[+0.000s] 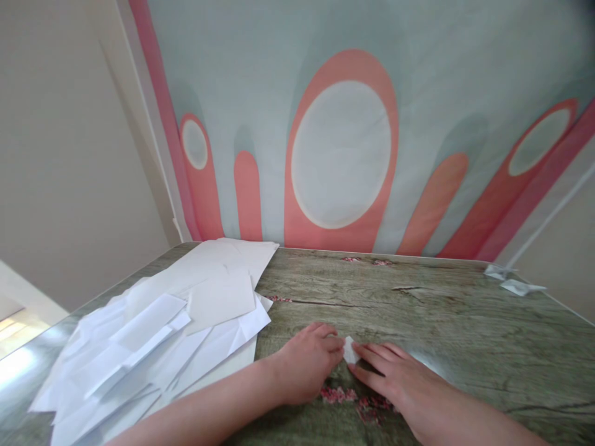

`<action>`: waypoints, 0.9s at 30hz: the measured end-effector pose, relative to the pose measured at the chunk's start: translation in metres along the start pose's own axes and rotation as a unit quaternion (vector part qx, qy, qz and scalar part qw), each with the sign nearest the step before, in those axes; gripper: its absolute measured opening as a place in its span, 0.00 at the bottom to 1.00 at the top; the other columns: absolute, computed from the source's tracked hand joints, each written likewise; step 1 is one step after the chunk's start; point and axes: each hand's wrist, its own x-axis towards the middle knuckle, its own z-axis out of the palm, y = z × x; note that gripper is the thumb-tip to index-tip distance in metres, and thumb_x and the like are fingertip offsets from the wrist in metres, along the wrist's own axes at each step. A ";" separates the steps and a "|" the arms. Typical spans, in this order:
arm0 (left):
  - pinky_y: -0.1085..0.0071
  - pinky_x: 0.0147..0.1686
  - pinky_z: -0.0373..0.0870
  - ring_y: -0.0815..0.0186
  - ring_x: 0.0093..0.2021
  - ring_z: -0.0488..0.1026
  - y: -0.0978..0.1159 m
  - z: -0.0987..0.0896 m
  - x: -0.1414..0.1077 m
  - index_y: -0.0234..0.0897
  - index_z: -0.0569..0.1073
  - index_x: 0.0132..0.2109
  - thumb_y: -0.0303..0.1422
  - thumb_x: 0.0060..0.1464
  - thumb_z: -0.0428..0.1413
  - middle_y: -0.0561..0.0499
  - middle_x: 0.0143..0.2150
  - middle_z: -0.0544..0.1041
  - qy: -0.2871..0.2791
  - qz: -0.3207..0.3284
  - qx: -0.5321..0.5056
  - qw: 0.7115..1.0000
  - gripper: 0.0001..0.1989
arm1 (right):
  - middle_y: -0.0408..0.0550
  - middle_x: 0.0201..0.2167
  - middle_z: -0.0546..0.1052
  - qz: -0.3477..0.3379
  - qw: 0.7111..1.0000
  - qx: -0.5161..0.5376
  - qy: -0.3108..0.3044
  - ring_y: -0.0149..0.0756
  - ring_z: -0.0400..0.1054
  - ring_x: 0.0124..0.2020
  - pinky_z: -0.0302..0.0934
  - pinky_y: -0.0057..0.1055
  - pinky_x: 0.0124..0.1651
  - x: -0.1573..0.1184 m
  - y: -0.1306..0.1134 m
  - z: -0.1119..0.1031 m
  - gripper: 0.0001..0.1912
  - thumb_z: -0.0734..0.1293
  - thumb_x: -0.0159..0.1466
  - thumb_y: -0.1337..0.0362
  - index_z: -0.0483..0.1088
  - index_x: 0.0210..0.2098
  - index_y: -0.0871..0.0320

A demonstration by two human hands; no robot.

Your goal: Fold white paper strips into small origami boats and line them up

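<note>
A small folded piece of white paper point(350, 351) is between my two hands, low over the wood-patterned tabletop. My left hand point(309, 360) has its fingers curled and closed at the paper's left edge. From the other side, my right hand point(395, 376) holds the right edge with its thumb and fingertips, the fingers fairly straight. The fingers cover parts of the paper, so its full shape is hidden.
A wide pile of loose and creased white sheets point(223, 297) covers the table's left side. Two small white paper pieces point(523, 287) lie at the far right corner. Behind the wood-grain table point(465, 322) stands a printed backdrop point(423, 93) with pink arches.
</note>
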 end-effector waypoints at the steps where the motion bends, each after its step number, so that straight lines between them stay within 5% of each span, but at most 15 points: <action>1: 0.63 0.55 0.56 0.57 0.53 0.61 0.002 -0.001 0.000 0.31 0.66 0.52 0.28 0.51 0.51 0.44 0.50 0.70 0.001 -0.002 0.004 1.000 0.20 | 0.54 0.62 0.56 0.003 1.000 0.001 -0.006 0.45 0.51 0.60 0.47 0.43 0.59 -0.001 0.000 -0.001 0.41 0.60 0.44 0.78 0.58 0.59 0.57; 10: 0.63 0.53 0.57 0.57 0.51 0.63 0.007 -0.003 0.001 0.31 0.68 0.49 0.29 0.55 0.50 0.44 0.48 0.71 0.007 -0.008 0.040 0.999 0.15 | 0.49 0.63 0.54 0.002 1.000 -0.011 -0.010 0.41 0.50 0.61 0.46 0.40 0.61 -0.004 0.001 -0.005 0.46 0.58 0.43 0.81 0.52 0.62 0.55; 17: 0.64 0.53 0.57 0.57 0.50 0.64 0.007 0.004 0.003 0.30 0.69 0.47 0.30 0.54 0.51 0.42 0.45 0.72 0.023 -0.001 0.055 0.998 0.14 | 0.58 0.58 0.62 -0.019 0.996 -0.053 0.074 0.48 0.57 0.56 0.54 0.45 0.54 0.004 0.003 0.017 0.33 0.61 0.52 0.76 0.60 0.58 0.58; 27: 0.69 0.46 0.62 0.64 0.43 0.69 -0.010 0.027 0.012 0.35 0.72 0.39 0.28 0.59 0.47 0.49 0.38 0.76 0.100 -0.005 -0.038 0.994 0.09 | 0.48 0.36 0.74 -0.046 0.976 -0.061 0.204 0.38 0.65 0.41 0.56 0.37 0.47 0.024 0.019 0.033 0.11 0.60 0.63 0.72 0.70 0.42 0.56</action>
